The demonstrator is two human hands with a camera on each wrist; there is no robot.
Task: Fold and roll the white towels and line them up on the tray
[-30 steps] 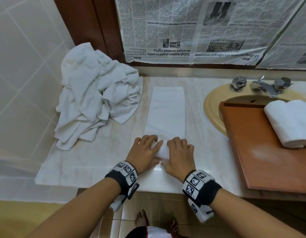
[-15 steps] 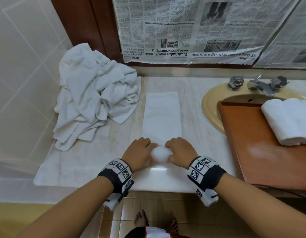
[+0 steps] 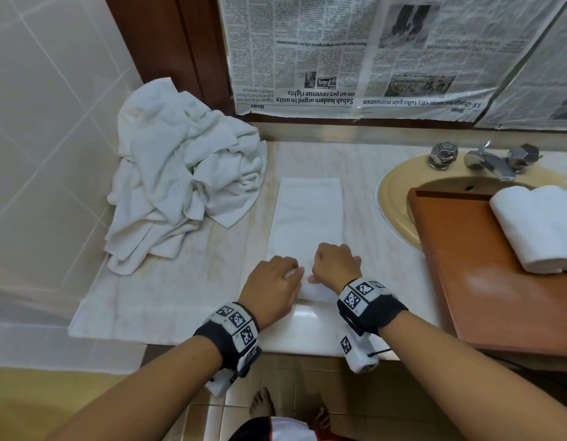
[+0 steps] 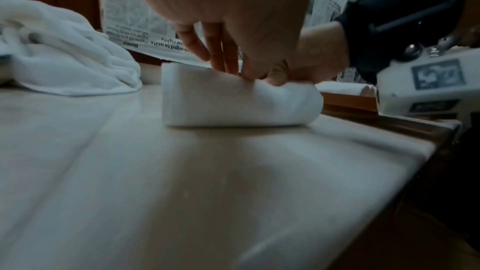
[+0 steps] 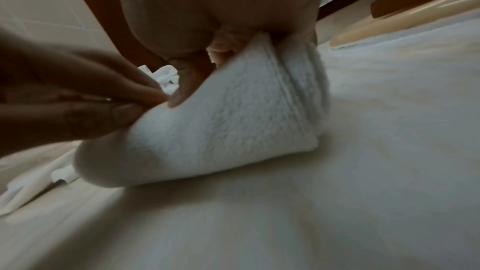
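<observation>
Since a second ago the rolled end of the folded towel [image 3: 309,214] has travelled up the strip, which is shorter now. At upper left a pile of loose towels [image 3: 183,198] lies on the tabletop [image 3: 167,297]. At centre the strip's long axis runs away from the person; the roll lies crosswise. Left hand [image 3: 272,286] and right hand [image 3: 336,262] each curl round the roll. At right, rolled towels [image 3: 536,227] lie on the tray [image 3: 485,281].

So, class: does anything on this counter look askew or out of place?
Nothing looks damaged or spilled. Two oddities: the wooden tray rests over the sink, and the newspaper on the wall hangs upside down. The unfolded towel pile simply awaits folding.
</observation>
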